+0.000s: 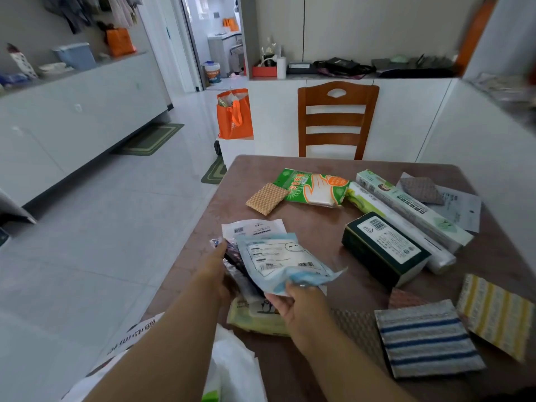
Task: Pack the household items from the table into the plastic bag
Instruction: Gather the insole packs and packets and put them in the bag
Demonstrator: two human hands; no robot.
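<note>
Household items remain spread on the table [313, 236]. Right hand [301, 311] pinches a pale blue packet [278, 262] by its near edge; left hand [220, 268] grips dark packets [236, 261] beside it, apparently gathered for one transfer. Plastic bag [235, 369] lies below, near the table edge.

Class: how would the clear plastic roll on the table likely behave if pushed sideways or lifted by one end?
The roll is a long cylinder, so it would probably roll, though the box and carton beside it may block it. Its glossy wrap looks slippery.
</note>
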